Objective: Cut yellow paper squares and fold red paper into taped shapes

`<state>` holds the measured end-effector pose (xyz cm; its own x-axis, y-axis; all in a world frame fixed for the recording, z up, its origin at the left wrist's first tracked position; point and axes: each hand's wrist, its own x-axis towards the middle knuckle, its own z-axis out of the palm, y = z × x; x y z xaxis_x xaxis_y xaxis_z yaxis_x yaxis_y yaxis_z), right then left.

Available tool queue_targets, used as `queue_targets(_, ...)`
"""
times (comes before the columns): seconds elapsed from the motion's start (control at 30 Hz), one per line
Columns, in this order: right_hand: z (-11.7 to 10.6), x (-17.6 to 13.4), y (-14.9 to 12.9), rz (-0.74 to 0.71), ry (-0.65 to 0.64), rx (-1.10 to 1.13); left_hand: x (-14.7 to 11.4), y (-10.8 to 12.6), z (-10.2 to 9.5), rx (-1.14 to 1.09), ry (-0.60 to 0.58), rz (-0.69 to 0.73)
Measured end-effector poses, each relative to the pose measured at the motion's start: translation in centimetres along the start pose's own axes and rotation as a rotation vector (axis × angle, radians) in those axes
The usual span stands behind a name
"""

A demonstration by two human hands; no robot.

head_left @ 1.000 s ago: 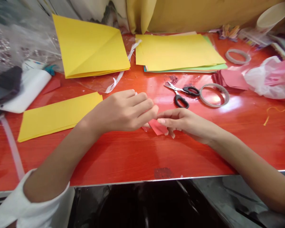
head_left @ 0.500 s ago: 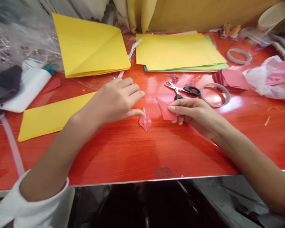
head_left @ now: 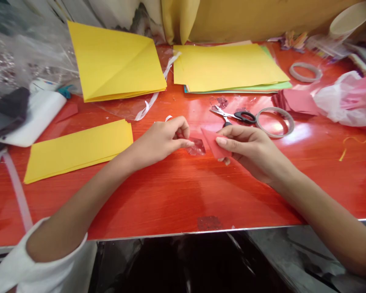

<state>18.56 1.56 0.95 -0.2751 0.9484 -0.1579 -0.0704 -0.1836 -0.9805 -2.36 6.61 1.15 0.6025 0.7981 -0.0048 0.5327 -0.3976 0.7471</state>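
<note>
My left hand pinches a small shiny red piece, thin and see-through like plastic film, between thumb and index finger. Just to its right, my right hand holds a folded piece of red paper with a pointed upper corner. The two pieces are close together above the red table. Behind my right hand lie scissors with black handles, partly covered by its fingers. A roll of clear tape rests beside them.
Yellow sheets lie at the back left, with a paper stack beside them. Yellow strips lie near my left forearm. Red paper pieces, a plastic bag and a second tape roll are at right.
My left hand has closed on the shiny red piece and lifted it off the table, moving it slightly right. My right hand still holds the folded paper, tilted a little differently.
</note>
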Motion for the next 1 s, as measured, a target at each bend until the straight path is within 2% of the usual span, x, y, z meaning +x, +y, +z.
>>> queue_targets(0.07, 0.4, -0.1, 0.3, 0.01, -0.016, -0.015, -0.1, 0.5, 0.6, -0.109, 0.071, -0.011)
queue_targets(0.13, 0.8, -0.1, 0.6, 0.02, -0.017, -0.034, -0.1, 0.6, 1.1, -0.163, 0.071, -0.005)
queue_targets(0.33, 0.6, 0.3, 1.4, -0.023, 0.019, -0.063, -0.1, 0.7, 1.0, -0.31, -0.09, 0.057)
queue_targets(0.43, 0.2, 0.5, 1.5, -0.045, 0.049, -0.04, -0.1, 0.8, 0.4, -0.29, -0.22, 0.072)
queue_targets(0.5, -0.1, 0.6, 1.5, -0.031, 0.057, -0.021, -0.2, 0.7, 0.3, -0.278, -0.267, 0.075)
queue_targets(0.8, -0.1, 0.8, 1.4, 0.044, 0.043, -0.088, 0.3, -0.6, 1.5, -0.524, -0.265, -0.073)
queue_targets(1.0, -0.4, 0.8, 0.8, 0.007, 0.142, 0.046, 0.4, -0.7, 2.1, -0.735, -0.244, -0.113)
